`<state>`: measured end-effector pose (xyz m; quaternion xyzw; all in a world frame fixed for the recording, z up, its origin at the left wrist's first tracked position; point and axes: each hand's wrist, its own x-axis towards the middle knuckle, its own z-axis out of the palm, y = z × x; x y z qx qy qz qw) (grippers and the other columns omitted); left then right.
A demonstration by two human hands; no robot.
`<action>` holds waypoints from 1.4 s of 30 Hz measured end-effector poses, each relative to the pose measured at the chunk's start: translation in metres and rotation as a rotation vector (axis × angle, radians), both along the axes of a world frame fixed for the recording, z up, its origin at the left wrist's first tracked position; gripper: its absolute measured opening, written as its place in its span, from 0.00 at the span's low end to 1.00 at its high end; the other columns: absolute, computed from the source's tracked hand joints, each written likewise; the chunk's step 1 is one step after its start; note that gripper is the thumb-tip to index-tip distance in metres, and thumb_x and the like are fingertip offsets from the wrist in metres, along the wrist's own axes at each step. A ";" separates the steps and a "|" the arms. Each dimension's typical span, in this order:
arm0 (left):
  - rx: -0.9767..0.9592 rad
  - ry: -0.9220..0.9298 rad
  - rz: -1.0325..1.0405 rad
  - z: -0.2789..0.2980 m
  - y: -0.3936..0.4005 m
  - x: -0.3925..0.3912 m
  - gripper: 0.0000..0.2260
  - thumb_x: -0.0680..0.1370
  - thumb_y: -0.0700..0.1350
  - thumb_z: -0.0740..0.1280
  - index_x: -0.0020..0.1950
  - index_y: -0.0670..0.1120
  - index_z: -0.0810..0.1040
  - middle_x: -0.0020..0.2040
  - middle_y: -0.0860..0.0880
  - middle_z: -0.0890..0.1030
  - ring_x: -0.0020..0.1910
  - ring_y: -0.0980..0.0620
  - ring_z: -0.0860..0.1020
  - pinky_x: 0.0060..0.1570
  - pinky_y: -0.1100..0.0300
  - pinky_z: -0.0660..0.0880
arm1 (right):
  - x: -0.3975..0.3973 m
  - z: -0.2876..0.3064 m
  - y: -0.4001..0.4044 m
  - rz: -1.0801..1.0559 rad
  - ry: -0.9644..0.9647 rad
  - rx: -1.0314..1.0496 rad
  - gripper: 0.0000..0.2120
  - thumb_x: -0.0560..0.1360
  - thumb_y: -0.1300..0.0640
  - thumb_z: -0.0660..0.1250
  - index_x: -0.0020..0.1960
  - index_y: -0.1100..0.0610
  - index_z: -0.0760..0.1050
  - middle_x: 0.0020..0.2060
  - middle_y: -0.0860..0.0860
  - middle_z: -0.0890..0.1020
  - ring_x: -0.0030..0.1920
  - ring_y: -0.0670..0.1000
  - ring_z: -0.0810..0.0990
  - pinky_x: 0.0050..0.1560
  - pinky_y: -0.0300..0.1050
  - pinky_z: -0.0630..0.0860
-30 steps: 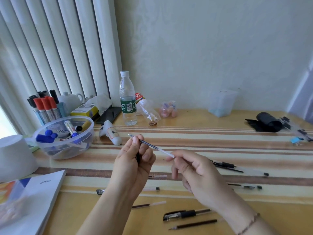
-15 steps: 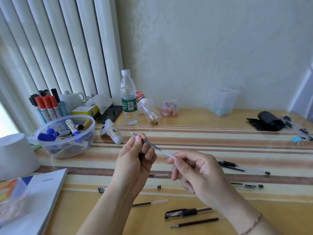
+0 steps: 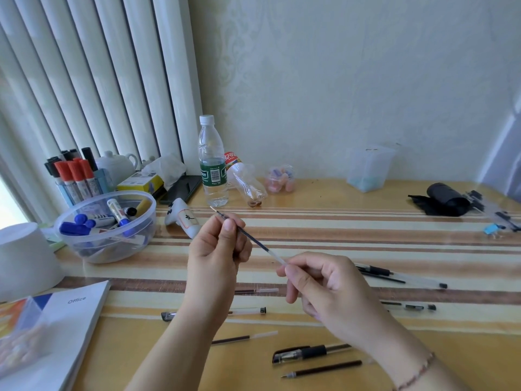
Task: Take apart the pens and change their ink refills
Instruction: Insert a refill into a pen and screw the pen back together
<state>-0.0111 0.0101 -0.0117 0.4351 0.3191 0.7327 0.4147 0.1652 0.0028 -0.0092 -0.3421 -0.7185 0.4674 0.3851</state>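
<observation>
Above the striped table (image 3: 366,221), head view: both hands held one thin ink refill (image 3: 253,240) aloft, slanted, metal tip up-left twd the water bottle (image 3: 212,165). Left hand (image 3: 215,249) pinched it near the tip w/ thumb and fingers curled; right hand (image 3: 324,283) pinched the clear tail end. Judged step: readying the refill for a barrel — best done by keeping it straight, gripping close to the end being fed, no bending, since the tube looked slim and flexible. Refill: dark ink column, translucent empty tail, fine point. Nearer the person than the bottle lay a black-grip pen (image 3: 310,353), a loose dark refill (image 3: 321,369) and a clear barrel (image 3: 248,311) — smooth plastic, all cylindrical.
</observation>
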 end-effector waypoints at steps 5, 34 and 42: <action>0.036 0.313 -0.118 0.000 -0.011 0.018 0.09 0.80 0.44 0.61 0.43 0.43 0.78 0.28 0.51 0.67 0.28 0.53 0.66 0.30 0.65 0.67 | -0.001 0.000 0.001 -0.044 -0.024 0.040 0.18 0.76 0.61 0.67 0.60 0.42 0.73 0.38 0.49 0.83 0.36 0.43 0.80 0.38 0.37 0.74; -0.121 -0.089 -0.415 -0.002 -0.010 0.018 0.08 0.77 0.45 0.62 0.45 0.40 0.73 0.31 0.43 0.77 0.20 0.56 0.66 0.36 0.60 0.74 | 0.007 0.013 -0.002 -0.079 -0.239 0.209 0.10 0.78 0.58 0.63 0.52 0.45 0.66 0.43 0.42 0.84 0.30 0.51 0.81 0.43 0.52 0.79; -0.103 0.016 -0.375 -0.002 -0.009 0.013 0.10 0.75 0.48 0.66 0.45 0.41 0.75 0.31 0.43 0.77 0.20 0.56 0.62 0.26 0.64 0.64 | 0.006 0.012 -0.003 -0.103 -0.306 0.242 0.09 0.79 0.56 0.63 0.52 0.44 0.65 0.43 0.41 0.84 0.31 0.50 0.81 0.43 0.49 0.78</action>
